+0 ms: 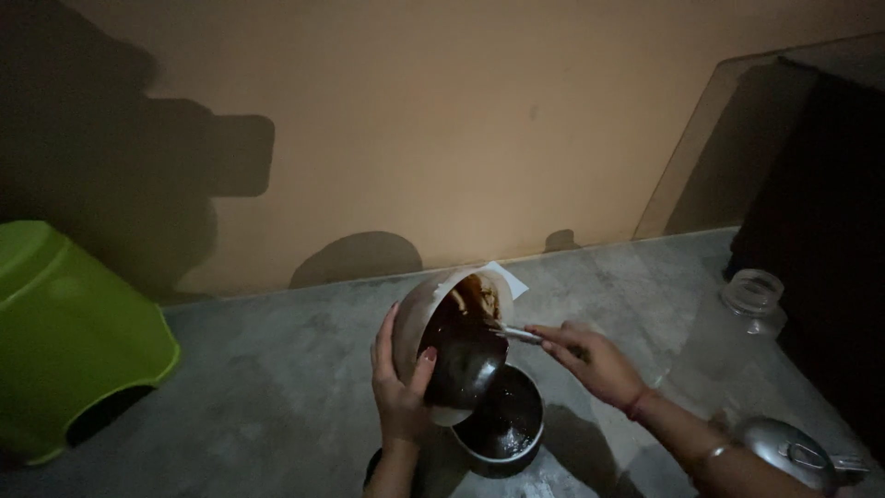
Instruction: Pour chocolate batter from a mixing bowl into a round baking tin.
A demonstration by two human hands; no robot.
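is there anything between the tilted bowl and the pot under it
Nothing visible. The tilted bowl, held by the left hand, hangs directly over the open pot. The right hand works a spoon inside the bowl, clear of the gap.

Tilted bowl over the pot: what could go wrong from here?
1. The left hand holds the steeply tilted bowl alone, by its rim; dark batter on the edge could make that grip slip.
2. The bowl's lip overhangs the small steel pot only partly, so batter could run onto the concrete floor.
3. The right hand scrapes with a spoon; a hard push might swing the bowl off the pot.
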